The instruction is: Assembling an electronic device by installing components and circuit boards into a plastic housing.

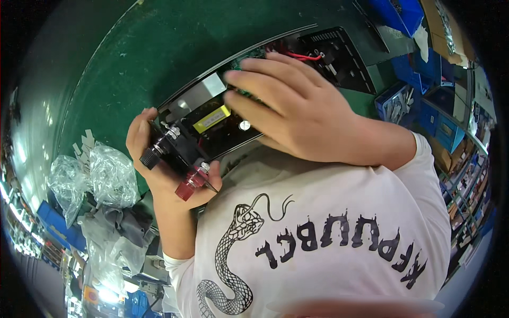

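Observation:
An open black metal electronics case (216,139) lies slantwise in front of me, with a yellow label (212,118) and a green circuit board inside. My left hand (168,183) is wrapped round its left end, fingers behind and thumb by the near edge. That end carries a black terminal post (151,156) and a red terminal post (186,189). Over the board, my right hand (305,114) reaches in with its fingers stretched out and slightly blurred; its fingertips hide part of the board. Red wires (305,56) run beyond it to a black vented panel (344,58).
Under the case spreads a green work surface (148,42). Clear plastic bags (112,172) lie at the left. Blue bins stand at the right, one bin (395,103) holding metal parts. Another blue bin (400,16) is at the far right, beside cardboard.

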Demonstrator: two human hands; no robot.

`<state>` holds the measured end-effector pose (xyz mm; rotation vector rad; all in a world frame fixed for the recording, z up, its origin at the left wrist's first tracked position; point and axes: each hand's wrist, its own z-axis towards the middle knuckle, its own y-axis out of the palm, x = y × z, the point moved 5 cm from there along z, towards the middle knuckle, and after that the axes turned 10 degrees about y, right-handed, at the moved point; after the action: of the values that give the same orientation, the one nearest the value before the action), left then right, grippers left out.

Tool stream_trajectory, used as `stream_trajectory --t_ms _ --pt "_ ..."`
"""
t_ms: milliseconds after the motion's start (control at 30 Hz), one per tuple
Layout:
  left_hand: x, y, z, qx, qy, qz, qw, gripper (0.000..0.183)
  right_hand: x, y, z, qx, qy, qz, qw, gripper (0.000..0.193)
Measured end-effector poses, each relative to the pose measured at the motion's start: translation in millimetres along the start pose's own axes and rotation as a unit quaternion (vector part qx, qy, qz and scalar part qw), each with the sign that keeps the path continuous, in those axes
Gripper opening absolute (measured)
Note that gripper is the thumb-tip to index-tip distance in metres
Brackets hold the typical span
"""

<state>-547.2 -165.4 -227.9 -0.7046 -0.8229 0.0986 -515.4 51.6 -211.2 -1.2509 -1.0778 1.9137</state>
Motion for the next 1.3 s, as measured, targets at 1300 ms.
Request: stream_trajectory --t_ms 1300 --pt "17.6 7.9 4.2 -0.071 -0.075 0.038 0.994 0.099 0.2 8.7 -12.8 -0.065 -0.096 0.037 0.993 0.032"
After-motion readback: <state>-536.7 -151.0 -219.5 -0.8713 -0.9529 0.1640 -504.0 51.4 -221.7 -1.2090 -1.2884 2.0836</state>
